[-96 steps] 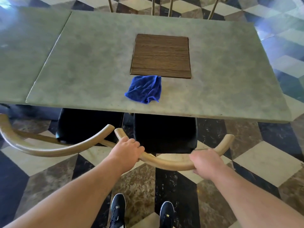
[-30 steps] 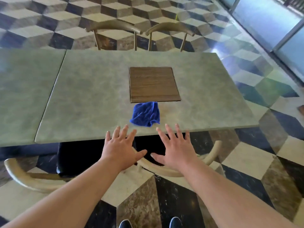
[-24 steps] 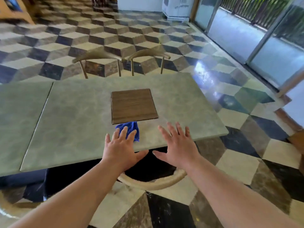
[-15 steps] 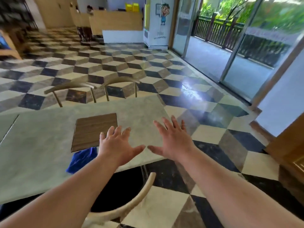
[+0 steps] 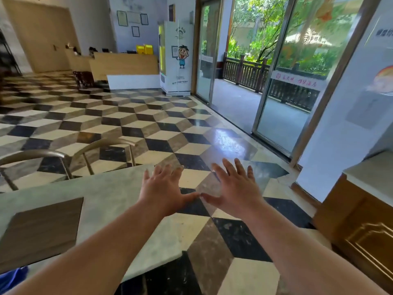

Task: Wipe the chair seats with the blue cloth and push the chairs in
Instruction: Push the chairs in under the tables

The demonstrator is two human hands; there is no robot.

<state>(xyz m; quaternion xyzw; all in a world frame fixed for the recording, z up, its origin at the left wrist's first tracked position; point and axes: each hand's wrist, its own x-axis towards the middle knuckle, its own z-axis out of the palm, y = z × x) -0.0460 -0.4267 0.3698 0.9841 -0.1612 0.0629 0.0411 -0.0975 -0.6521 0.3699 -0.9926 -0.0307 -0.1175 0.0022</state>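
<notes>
My left hand (image 5: 163,191) and my right hand (image 5: 235,189) are both raised in front of me, palms down and fingers spread, holding nothing. They hover past the right end of the grey marble table (image 5: 119,188). Only a corner of the blue cloth (image 5: 12,276) shows at the bottom left, lying on the table beside my left forearm. Two chairs with curved wooden backs (image 5: 102,145) (image 5: 32,156) stand at the table's far side. The near chairs are out of view.
A brown wooden inlay (image 5: 42,228) is set in the tabletop. Patterned tile floor (image 5: 170,128) stretches ahead to a reception counter (image 5: 125,64). Glass doors (image 5: 276,81) line the right; a wooden cabinet (image 5: 361,231) stands near right.
Both hands let go of the near chair's back and rose open. My view swung up and to the right, so the near chairs left the frame and the cloth slid to the bottom left.
</notes>
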